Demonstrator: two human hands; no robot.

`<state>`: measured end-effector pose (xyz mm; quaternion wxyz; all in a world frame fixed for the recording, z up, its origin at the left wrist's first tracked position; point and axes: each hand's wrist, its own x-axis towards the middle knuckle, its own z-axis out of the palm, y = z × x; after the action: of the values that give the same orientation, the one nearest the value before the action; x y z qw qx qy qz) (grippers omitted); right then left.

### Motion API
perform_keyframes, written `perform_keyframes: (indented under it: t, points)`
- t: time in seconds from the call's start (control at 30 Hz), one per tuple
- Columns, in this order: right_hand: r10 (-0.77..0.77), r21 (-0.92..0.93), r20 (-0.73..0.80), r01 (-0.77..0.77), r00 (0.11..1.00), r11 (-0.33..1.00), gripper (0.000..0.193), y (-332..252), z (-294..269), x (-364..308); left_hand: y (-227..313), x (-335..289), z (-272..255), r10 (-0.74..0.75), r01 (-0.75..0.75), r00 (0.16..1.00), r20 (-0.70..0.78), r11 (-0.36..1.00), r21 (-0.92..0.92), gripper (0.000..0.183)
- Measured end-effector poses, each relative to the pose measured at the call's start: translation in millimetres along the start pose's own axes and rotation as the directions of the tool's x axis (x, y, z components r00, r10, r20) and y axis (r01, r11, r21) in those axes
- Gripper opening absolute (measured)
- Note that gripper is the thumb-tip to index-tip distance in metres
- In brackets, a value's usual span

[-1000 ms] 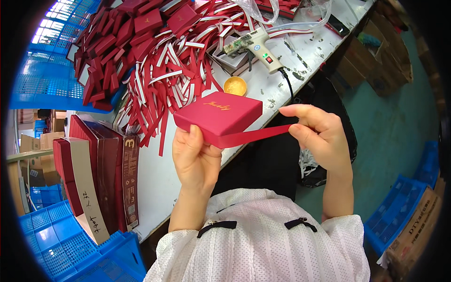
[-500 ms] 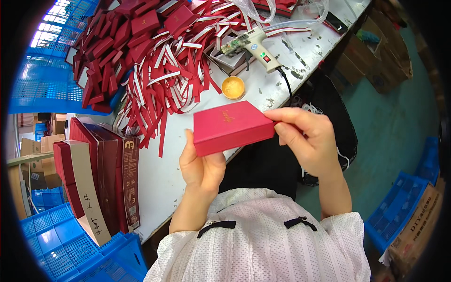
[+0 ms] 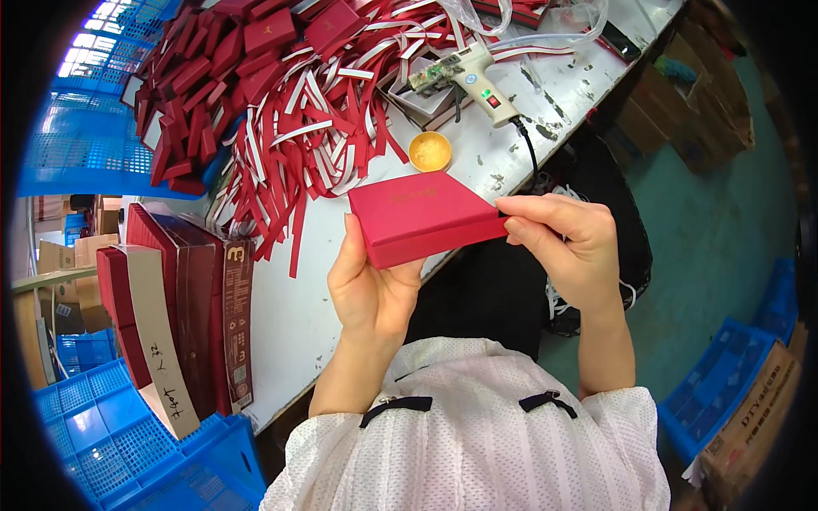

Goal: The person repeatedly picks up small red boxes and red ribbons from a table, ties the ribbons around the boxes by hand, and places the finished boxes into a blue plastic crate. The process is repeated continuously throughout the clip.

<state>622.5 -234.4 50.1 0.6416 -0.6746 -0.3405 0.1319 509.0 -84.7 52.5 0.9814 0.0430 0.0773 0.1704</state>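
Observation:
A flat red gift box (image 3: pixel 426 217) with a small gold mark on its lid is held up in front of me, above the table's near edge. My left hand (image 3: pixel 368 285) supports it from below and along its left side, the thumb up against the edge. At the box's right end, my right hand (image 3: pixel 562 243) pinches the corner between thumb and forefinger. A small dark spot shows at that corner; I cannot make out what it is. Just beyond the box stands a little yellow bowl (image 3: pixel 429 152) with pale yellowish stuff inside.
A cream glue gun (image 3: pixel 477 81) rests on an open box, its cord running off the table (image 3: pixel 285 332). Red and white ribbons (image 3: pixel 298 136) are heaped beside piled red boxes (image 3: pixel 226 64). Blue crates (image 3: pixel 153 434) and an opened carton (image 3: pixel 183 315) stand at left; a dark phone (image 3: pixel 615 41) lies far right.
The box has tilted slightly, its lid turning so the gold mark shows less plainly. Both hands keep their hold and have shifted a little to the right.

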Motion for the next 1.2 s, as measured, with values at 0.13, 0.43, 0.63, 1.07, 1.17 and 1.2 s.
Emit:
perform_keyframes:
  t: [0.13, 0.43, 0.63, 1.07, 1.17, 1.2]
  points:
    - [-0.018, 0.004, 0.021, 0.018, 1.000, 1.000, 0.016, 0, 3, 0, 6, -3, -7, -0.098, 0.096, 0.995, -0.014, 0.987, -0.131, 0.030]
    - [-0.112, -0.103, -0.021, 0.109, 0.993, 0.989, 0.018, -6, 18, -8, -33, 13, -10, 0.299, -0.268, 0.953, 0.049, 0.759, 0.594, 0.031]
    - [-0.116, -0.244, -0.091, 0.091, 0.989, 0.966, 0.016, -2, -9, -3, -7, 9, 0, 0.024, -0.022, 0.999, -0.027, 0.997, 0.079, 0.028]
    - [-0.005, -0.029, -0.205, -0.001, 0.979, 1.000, 0.026, 5, -6, -5, 5, 2, -17, -0.088, 0.086, 0.996, -0.005, 0.980, -0.180, 0.035]
    - [0.159, 0.332, -0.105, -0.116, 0.982, 0.936, 0.031, -1, -7, -12, 7, 3, -26, -0.147, 0.137, 0.988, -0.045, 0.976, -0.170, 0.035]
    - [0.126, 0.331, -0.104, -0.086, 0.987, 0.940, 0.026, -1, -7, -13, 5, 4, -27, -0.159, 0.148, 0.980, -0.120, 0.984, -0.099, 0.036]
